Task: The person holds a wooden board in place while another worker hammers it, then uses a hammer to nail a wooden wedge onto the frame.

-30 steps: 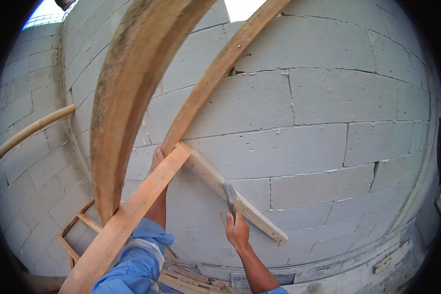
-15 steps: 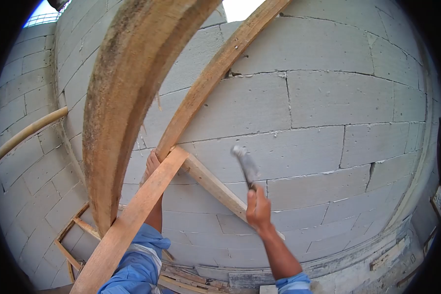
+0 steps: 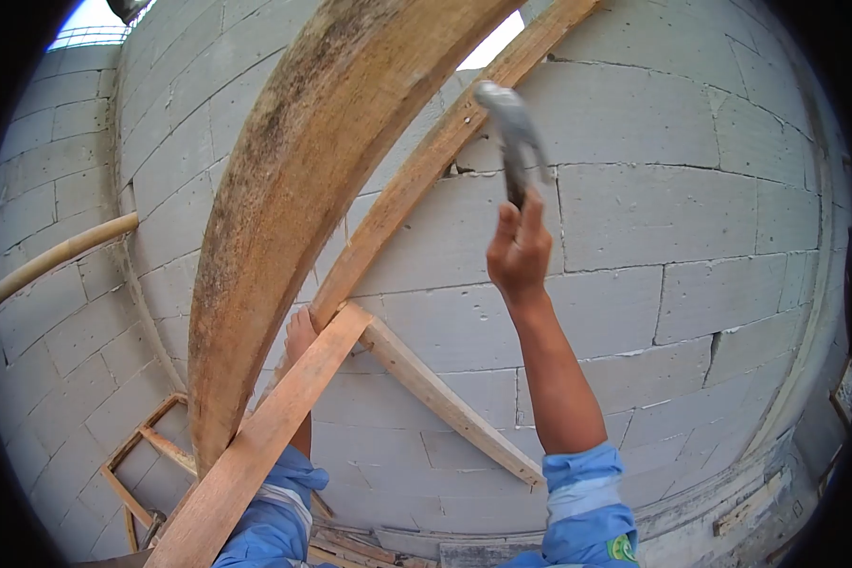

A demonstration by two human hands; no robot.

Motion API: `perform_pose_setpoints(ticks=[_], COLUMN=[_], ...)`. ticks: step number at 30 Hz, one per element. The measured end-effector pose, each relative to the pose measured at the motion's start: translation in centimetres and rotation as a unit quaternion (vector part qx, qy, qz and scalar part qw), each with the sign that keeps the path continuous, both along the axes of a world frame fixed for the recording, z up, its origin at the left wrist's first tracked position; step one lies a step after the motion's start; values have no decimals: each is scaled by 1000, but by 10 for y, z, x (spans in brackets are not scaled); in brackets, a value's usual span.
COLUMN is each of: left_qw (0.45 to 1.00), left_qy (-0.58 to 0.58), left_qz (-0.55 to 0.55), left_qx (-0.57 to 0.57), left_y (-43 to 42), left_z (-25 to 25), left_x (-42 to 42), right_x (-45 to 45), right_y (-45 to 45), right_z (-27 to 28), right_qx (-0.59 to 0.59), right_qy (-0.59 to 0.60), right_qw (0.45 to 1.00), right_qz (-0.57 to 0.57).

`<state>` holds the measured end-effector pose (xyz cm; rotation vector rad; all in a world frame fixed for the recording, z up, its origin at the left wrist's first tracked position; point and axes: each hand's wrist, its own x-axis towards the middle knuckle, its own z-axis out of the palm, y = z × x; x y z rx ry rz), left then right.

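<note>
My right hand (image 3: 521,251) is closed around the handle of a hammer (image 3: 513,123), raised in front of the wall. The hammer's metal head is blurred by motion and appears beside the upper part of a long slanting timber (image 3: 398,189). My left hand (image 3: 300,333) grips the lower end of that timber, partly hidden behind a flat plank (image 3: 265,426). The plank's top end meets the timber there, and a shorter batten (image 3: 454,407) slopes down to the right from the same joint. Nearer to me, a thick rough-sawn beam (image 3: 284,199) rises on the left.
A grey block wall (image 3: 634,218) fills the background and turns a corner at the left. A round pole (image 3: 57,265) juts in at the left. Below it is a small wooden frame (image 3: 114,469). Scrap boards (image 3: 379,554) lie along the wall's foot.
My right hand has swung the hammer upward, from beside the short batten to the upper part of the long timber. My left hand keeps its hold. The whole view has shifted slightly.
</note>
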<state>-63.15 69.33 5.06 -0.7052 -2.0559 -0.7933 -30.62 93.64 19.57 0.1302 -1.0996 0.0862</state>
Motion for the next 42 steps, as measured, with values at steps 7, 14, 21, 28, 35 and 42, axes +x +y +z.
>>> perform_pose_setpoints(ticks=[7,14,21,28,35,42], left_qw=[1000,999,999,996,997,976], left_qy=[-4,-27,-20,-2,-29,-131], left_qz=[1,-29,-28,64,40,-105], left_qx=[-8,-11,40,62,53,140], left_y=[0,-5,10,22,7,-22], left_z=[-6,-4,-18,-18,-21,-67], left_x=[-11,-6,-29,-17,-18,16], right_x=[-8,25,73,109,60,79], right_y=[21,0,-71,-122,-143,-172], right_z=[38,-101,-383,-491,-469,-493], right_qx=[-158,-209,-412,-474,-439,-432], right_qy=[-245,-274,-379,-563,-543,-558], right_qw=[945,939,816,654,665,649], right_qz=[-149,6,145,175,264,285])
